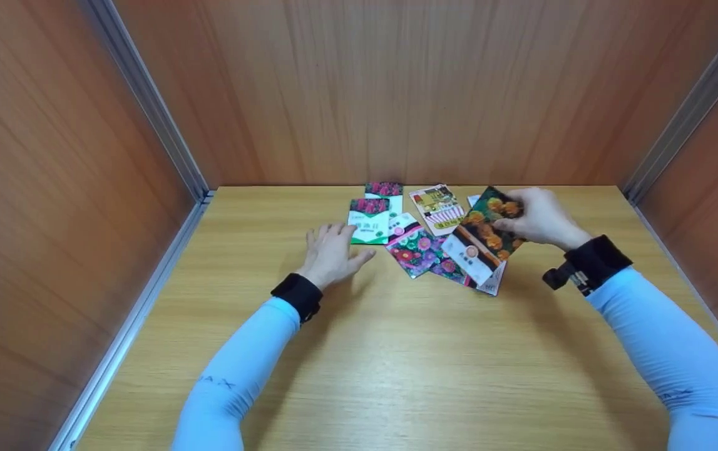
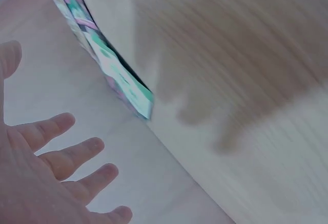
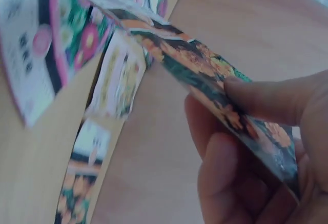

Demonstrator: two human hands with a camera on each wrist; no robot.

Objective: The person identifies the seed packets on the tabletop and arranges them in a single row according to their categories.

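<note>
My right hand [image 1: 540, 216] pinches a seed packet with orange flowers [image 1: 487, 228] between thumb and fingers, raised and tilted over the other packets. In the right wrist view its edge turns toward the camera, the thumb [image 3: 271, 98] on its printed face. Spread fingers show on my left hand [image 1: 330, 254], which holds nothing and hovers beside a green-and-white packet with pink flowers [image 1: 369, 225]. A like packet [image 1: 387, 189] lies partly under that one. Right of these, a packet with mixed flowers [image 1: 410, 250] overlaps a purple-flowered one [image 1: 451, 268].
At the back lies a yellow-and-white packet [image 1: 439, 210]. Another orange-flowered packet [image 3: 79, 183] lies on the table in the right wrist view. Wooden panels [image 1: 371, 94] close off the table [image 1: 384, 376] at the back and both sides.
</note>
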